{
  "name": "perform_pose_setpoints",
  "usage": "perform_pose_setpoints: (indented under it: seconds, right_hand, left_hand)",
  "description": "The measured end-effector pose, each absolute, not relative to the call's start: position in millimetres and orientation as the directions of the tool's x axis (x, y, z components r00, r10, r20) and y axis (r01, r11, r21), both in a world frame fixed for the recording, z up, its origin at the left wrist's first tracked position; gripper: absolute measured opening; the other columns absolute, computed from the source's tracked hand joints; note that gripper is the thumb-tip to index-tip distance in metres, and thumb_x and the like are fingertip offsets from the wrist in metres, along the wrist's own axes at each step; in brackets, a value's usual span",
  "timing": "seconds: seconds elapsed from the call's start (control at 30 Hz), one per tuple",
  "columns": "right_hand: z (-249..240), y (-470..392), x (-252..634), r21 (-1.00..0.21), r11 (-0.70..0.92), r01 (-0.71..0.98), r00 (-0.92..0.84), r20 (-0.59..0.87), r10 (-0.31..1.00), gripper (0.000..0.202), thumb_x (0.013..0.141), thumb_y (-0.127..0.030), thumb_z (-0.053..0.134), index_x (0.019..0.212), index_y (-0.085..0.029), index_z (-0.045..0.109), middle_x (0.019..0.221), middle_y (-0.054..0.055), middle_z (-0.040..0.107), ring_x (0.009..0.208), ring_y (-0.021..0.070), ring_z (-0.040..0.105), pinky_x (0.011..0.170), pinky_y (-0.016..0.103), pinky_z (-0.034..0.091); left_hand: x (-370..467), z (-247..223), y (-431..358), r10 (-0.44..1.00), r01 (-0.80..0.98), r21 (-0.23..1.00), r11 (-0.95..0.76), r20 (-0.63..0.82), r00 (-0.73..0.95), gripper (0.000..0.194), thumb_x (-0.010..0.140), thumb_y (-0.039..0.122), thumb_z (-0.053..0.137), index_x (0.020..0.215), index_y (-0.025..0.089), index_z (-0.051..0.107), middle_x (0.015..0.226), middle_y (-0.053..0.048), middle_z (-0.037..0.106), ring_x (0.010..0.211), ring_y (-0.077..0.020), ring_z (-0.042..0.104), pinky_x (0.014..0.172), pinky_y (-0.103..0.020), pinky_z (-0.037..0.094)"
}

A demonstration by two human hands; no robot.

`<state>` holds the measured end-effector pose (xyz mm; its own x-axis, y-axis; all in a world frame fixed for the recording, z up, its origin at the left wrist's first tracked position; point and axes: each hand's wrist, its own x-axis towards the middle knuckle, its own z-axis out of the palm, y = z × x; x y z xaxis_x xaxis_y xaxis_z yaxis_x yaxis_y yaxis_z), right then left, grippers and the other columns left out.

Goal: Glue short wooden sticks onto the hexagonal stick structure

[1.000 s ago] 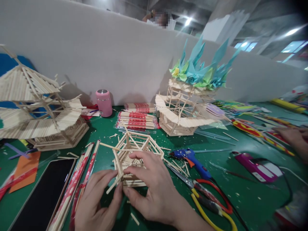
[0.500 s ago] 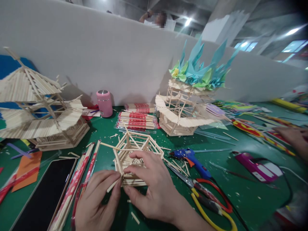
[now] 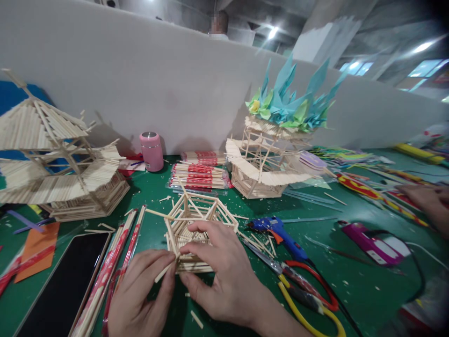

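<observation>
A small many-sided frame of wooden sticks [image 3: 203, 199] stands on the green table in front of me. My left hand [image 3: 143, 290] pinches a short wooden stick [image 3: 162, 273] between thumb and forefinger, at the frame's near left corner. My right hand [image 3: 224, 276] curves over the near side of the frame, thumb low in front and fingers above, gripping it there. Part of the near wall is hidden behind that hand. To the right lie a blue glue gun [image 3: 277, 229] and scissors [image 3: 298, 281] with red and yellow handles.
A roofed stick pavilion [image 3: 70, 182] stands left; another stick model [image 3: 266, 173] topped with blue paper stands right. Bundled sticks [image 3: 199, 175], a pink flask [image 3: 151, 152], a phone [image 3: 66, 285] and a purple power strip [image 3: 372, 243] lie around. Another person's hand [image 3: 421, 196] is far right.
Both my hands keep nearly the same hold on the stick and the frame. The view has shifted very slightly, and a person beyond the white partition has turned and moved left.
</observation>
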<state>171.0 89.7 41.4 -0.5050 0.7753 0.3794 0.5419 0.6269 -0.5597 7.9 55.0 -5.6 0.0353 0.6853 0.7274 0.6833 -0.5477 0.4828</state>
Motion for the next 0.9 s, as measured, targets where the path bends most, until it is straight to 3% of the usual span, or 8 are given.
perform_pose_setpoints:
  seconds: [0.9]
  right_hand:
    - [39.1, 90.3, 171.7, -0.565, 0.629, 0.534, -0.503, 0.386, 0.774, 0.025, 0.070, -0.025, 0.066, 0.094, -0.019, 0.066, 0.116, 0.008, 0.056, 0.107, 0.0240, 0.051, 0.089, 0.040, 0.037]
  left_hand:
    - [7.7, -7.1, 55.3, 0.683, 0.680, 0.475, -0.559, 0.729, 0.052, 0.015, 0.081, 0.010, 0.054, 0.093, 0.017, 0.061, 0.088, -0.002, 0.064, 0.085, -0.0087, 0.059, 0.081, -0.013, 0.045]
